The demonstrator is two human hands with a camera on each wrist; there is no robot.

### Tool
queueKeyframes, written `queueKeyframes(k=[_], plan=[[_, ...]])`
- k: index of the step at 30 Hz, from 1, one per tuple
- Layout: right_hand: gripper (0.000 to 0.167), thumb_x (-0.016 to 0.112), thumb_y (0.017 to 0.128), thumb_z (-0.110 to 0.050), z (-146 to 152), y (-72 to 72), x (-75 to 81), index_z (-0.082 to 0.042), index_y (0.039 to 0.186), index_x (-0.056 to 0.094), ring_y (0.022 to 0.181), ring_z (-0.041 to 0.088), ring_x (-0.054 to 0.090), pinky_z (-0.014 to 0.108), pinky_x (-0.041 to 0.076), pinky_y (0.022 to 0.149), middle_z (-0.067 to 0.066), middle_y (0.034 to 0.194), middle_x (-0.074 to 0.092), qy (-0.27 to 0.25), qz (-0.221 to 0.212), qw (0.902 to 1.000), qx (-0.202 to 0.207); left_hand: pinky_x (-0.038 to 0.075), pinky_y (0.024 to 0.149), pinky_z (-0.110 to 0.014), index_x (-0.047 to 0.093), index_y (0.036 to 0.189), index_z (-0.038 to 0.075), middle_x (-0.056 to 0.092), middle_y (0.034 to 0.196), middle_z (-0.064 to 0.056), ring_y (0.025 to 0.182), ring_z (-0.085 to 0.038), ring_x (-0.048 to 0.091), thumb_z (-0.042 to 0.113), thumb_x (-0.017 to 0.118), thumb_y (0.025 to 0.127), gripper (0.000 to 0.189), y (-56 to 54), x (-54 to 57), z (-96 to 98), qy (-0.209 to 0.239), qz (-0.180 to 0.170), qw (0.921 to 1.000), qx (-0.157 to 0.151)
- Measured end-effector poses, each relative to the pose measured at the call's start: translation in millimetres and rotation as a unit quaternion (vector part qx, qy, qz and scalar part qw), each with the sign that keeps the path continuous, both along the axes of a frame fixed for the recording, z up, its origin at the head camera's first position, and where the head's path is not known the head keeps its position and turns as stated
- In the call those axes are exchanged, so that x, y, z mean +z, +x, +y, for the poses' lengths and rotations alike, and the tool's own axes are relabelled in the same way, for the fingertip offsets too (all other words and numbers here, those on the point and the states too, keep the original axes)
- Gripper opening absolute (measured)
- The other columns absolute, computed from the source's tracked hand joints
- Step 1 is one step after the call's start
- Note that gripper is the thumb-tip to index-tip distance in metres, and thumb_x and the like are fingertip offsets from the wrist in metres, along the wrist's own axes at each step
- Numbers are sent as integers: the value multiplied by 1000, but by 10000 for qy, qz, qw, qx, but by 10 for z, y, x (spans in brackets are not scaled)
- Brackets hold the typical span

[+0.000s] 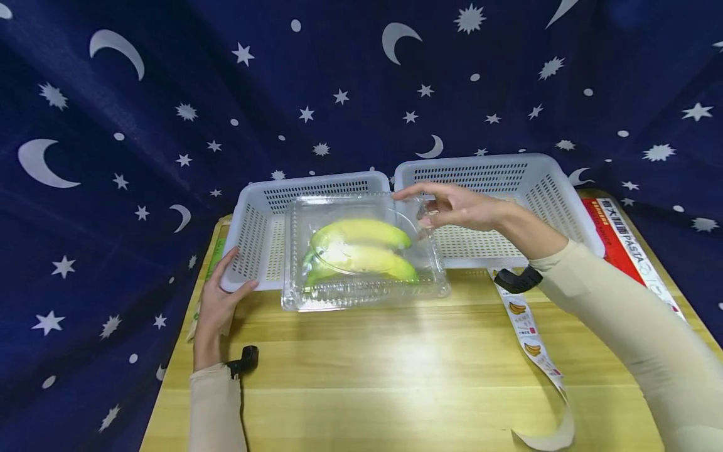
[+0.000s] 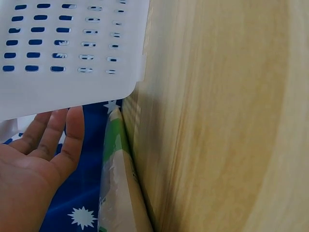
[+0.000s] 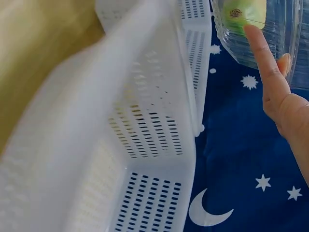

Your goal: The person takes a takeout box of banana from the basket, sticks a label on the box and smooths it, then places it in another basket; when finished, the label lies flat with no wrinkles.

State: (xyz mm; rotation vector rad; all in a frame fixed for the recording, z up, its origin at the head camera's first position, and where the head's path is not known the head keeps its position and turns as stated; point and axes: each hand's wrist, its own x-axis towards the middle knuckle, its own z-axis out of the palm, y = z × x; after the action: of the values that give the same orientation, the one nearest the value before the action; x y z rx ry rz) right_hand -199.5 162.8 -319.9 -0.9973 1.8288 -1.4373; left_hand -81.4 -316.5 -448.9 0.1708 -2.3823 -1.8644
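Note:
My right hand [image 1: 460,206] pinches the right end of a clear plastic clamshell box [image 1: 361,295] and holds it above the left basket. Inside the box lie two yellow-green bananas [image 1: 361,235]. One banana end [image 3: 244,12] shows through the plastic in the right wrist view, near the extended index finger. My left hand [image 1: 219,307] rests at the front left corner of the left white basket [image 1: 248,245], with thumb and fingers spread. In the left wrist view its fingers [image 2: 72,130] look nearly straight, their tips at the basket's edge.
A second white basket [image 1: 480,257] stands to the right. From its front a strip of banana labels [image 1: 525,333] curls across the wooden table [image 1: 367,376]. A red pasta package [image 1: 621,245] lies far right, and a green-and-tan package [image 2: 120,169] lies by the left edge. A star-patterned cloth [image 1: 339,75] hangs behind.

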Motion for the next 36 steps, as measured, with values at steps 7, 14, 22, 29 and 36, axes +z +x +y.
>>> queueKeyframes(k=[7,14,22,29,36], plan=[[56,57,92,0,137,375,-98,-8,145,41,96,23,54,34,54,78,12,148,33,-80,321,9991,261,43,90,-6,34,153,18,27,160,-8,140,-39,34,-3,76,81,86,20,141,52,-44,-132,9999,48],[56,57,89,2,150,666,-261,-4,143,43,132,28,37,51,41,104,10,147,37,-263,653,9966,429,42,90,-5,35,153,17,29,159,-9,139,-35,36,-2,76,81,85,59,212,64,-179,-121,9997,63],[57,60,90,-1,297,962,-579,-11,144,45,136,15,32,63,32,107,19,148,31,-65,647,9977,196,41,90,-5,36,152,19,29,159,-8,138,-34,36,0,77,81,85,43,199,72,-376,-138,9992,97],[55,61,90,-2,438,1156,-874,-8,142,46,135,12,31,51,51,97,18,147,30,24,567,9984,-56,40,92,-6,36,152,22,31,158,-6,138,-30,37,1,78,81,85,0,96,41,-502,-139,9986,122],[55,63,90,-3,457,1206,-1076,-12,142,48,122,25,41,41,55,91,14,143,31,119,164,9996,-175,40,92,-7,37,152,24,31,159,-5,138,-29,38,1,78,81,85,-22,-11,-6,-534,-86,9984,154]])
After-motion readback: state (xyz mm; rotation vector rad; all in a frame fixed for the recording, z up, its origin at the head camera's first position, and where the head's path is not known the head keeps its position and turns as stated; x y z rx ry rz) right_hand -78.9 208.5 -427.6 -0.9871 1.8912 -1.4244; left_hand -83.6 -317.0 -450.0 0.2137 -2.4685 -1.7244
